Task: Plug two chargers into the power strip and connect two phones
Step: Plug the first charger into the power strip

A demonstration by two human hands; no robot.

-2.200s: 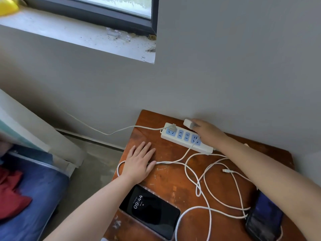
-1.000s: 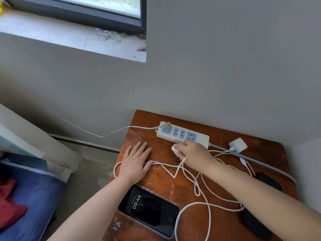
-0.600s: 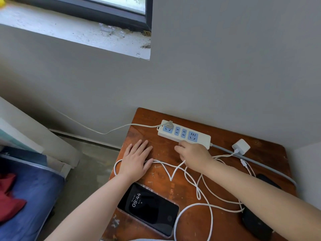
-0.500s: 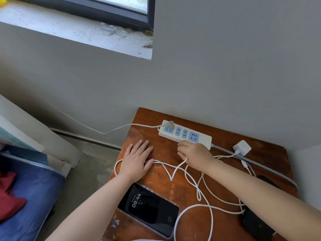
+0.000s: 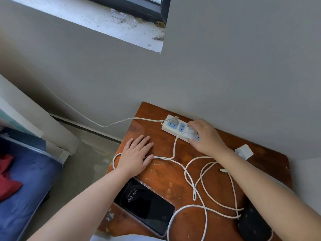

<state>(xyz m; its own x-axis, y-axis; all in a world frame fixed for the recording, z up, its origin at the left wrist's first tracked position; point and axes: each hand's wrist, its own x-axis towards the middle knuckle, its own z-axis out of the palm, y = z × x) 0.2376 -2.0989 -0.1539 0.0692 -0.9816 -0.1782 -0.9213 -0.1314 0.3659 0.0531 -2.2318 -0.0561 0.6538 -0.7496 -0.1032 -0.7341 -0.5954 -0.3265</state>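
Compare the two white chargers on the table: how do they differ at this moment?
1. The right hand grips one charger on the power strip; the other charger lies free on the table.
2. The held charger is mostly hidden by fingers; the free one shows fully.
3. Whether the held one is fully seated cannot be told; the free one is plainly unplugged.

Both are white.

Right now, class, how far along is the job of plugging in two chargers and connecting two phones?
Nothing looks finished. In hand: the right hand holds a white charger at the power strip; seating can't be told. The left hand rests flat on a cable. Left: the second charger lies unplugged on the table, and a loose connector is unattached. Whether either phone is connected can't be told.
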